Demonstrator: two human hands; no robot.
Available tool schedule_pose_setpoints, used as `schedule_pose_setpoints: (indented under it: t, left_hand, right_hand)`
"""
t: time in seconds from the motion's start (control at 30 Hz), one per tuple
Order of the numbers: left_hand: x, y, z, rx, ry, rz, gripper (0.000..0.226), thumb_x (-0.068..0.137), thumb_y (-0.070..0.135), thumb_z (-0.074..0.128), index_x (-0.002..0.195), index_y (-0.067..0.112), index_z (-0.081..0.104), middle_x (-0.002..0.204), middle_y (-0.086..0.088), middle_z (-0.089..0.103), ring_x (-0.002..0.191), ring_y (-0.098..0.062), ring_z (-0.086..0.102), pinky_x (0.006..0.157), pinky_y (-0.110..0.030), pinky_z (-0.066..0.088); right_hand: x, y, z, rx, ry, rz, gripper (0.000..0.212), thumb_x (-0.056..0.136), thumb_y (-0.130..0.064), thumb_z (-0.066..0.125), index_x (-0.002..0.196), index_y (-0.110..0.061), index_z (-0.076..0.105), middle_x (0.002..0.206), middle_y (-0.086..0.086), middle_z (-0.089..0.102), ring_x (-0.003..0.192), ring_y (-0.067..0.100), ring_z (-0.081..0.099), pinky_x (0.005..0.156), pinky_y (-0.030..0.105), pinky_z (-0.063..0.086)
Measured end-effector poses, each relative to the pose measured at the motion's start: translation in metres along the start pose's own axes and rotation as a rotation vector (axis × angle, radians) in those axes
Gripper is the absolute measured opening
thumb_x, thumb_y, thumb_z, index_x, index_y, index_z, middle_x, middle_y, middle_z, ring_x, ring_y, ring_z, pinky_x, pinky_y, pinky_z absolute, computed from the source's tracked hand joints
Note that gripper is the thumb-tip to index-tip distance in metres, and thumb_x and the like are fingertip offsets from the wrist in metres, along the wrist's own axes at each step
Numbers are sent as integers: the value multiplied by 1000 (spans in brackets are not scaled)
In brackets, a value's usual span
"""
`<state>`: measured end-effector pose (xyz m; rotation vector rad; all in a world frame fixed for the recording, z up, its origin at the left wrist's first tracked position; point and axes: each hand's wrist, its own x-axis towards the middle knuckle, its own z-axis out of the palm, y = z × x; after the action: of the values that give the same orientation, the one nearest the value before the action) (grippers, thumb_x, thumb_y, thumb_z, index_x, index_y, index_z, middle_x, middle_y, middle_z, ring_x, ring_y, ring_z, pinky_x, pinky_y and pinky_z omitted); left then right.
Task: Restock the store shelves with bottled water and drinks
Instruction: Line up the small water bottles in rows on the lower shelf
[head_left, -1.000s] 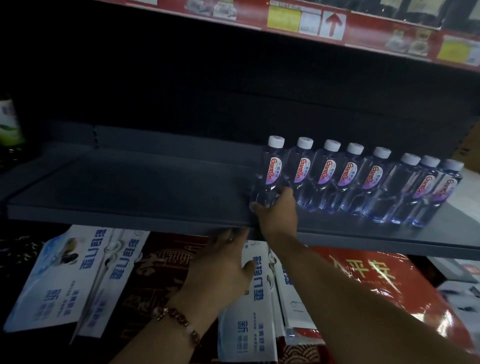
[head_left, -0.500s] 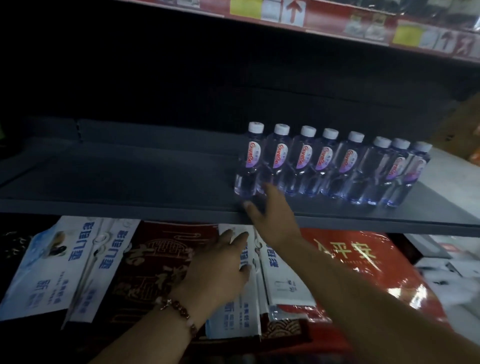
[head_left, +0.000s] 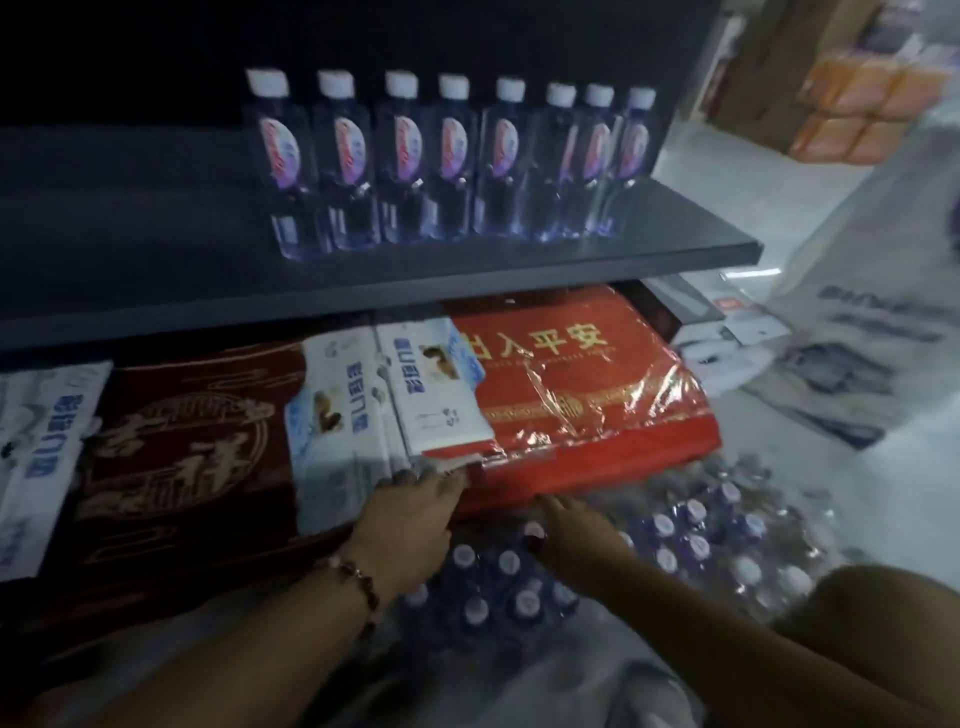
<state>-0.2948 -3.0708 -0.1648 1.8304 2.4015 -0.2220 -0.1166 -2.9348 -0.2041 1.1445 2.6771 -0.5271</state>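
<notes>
- Eight bottles (head_left: 447, 161) are standing upright in one row on the shelf (head_left: 363, 280), toward its right end; the stretch of shelf left of the row is lying bare.
- Below the shelf, and nearer the camera, a pack (head_left: 597, 566) of capped bottles in clear wrap is sitting on the floor, partly tucked under the red mat (head_left: 587, 395) that is sticking out from beneath the shelf.
- The left hand (head_left: 415, 514) is reaching down below the shelf with fingers nearly straight, their tips touching the mat's front edge beside the white packets (head_left: 436, 389); it is holding nothing.
- The right hand (head_left: 576, 530) is stretching over the pack with fingers extended and loose, resting on or just above the caps; blur is hiding which, and it is gripping nothing.
- The step in hand is probably drawing the next bottle from the pack.
- To do it well, each hand should be closing round a bottle's body just under the cap, not the cap alone, and lifting straight up so the wrap is not dragging neighbours over.
- The lift should be clearing the mat's overhang before rising to the shelf.
- New bottles are best going down left of the row, touching the end bottle, labels facing out.
</notes>
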Motion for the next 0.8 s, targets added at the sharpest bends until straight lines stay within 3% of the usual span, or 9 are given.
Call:
schedule_pose_setpoints:
  t: [0.17,0.3,0.4,0.47,0.6,0.63,0.7,0.77,0.8]
  left_hand:
    - [-8,55,60,162,-193,240,48,82,37,60,128,23,59,118,-8,63,101,-29,61,76,-38,47]
    - [-4,73,92,234,-210,252,46,92,21,52,138,15,48,134,-17,51,120,-37,51,86,-40,42]
    - [3,78,103,222,-238,219,33,62,32,78,93,25,74,91,-8,70,72,-26,66,58,-33,47]
    - [11,73,121,135,-206,238,37,32,30,90,65,23,72,60,-5,64,43,-21,57,41,-26,39]
    - [22,66,141,71,-176,247,50,22,34,94,68,28,75,50,-1,56,31,-21,51,35,-22,36]
    - [25,66,147,60,-178,253,51,23,34,94,70,29,76,50,-1,56,31,-21,51,34,-22,36]
    - [29,62,153,40,-207,298,55,24,33,95,76,31,77,49,1,56,30,-20,51,32,-22,36]
    - [35,60,156,31,-216,349,53,28,36,94,77,30,76,49,3,58,30,-17,52,30,-20,35]
    - [39,60,156,41,-204,358,49,30,38,93,74,29,75,50,4,59,30,-14,52,29,-18,33]
  right_hand:
    - [-18,26,70,-92,-133,91,66,94,-34,52,153,-17,28,153,11,40,139,31,40,109,41,37]
    - [-31,36,89,-269,-255,71,71,95,-23,49,158,-15,16,162,19,18,147,37,25,117,48,27]
    - [-29,37,94,-326,-259,55,67,95,-18,51,155,-13,22,159,24,21,138,41,39,110,47,35]
    - [-26,40,97,-339,-236,47,65,96,-17,50,155,-12,22,158,25,23,134,40,43,108,45,37]
    - [-17,45,107,-324,-225,86,68,98,-17,46,158,-12,14,158,26,24,134,41,44,109,50,37]
    - [-14,47,111,-318,-212,98,68,96,-16,48,158,-12,19,153,26,32,127,41,51,104,50,43]
    - [-6,51,116,-319,-184,98,62,84,-20,67,143,-14,51,123,22,61,95,37,69,78,46,56]
    - [1,54,113,-303,-176,95,51,50,-27,91,99,-17,78,77,8,70,54,26,68,44,33,51]
    - [4,56,110,-306,-129,64,47,46,-28,94,89,-18,79,71,5,69,49,23,66,41,29,46]
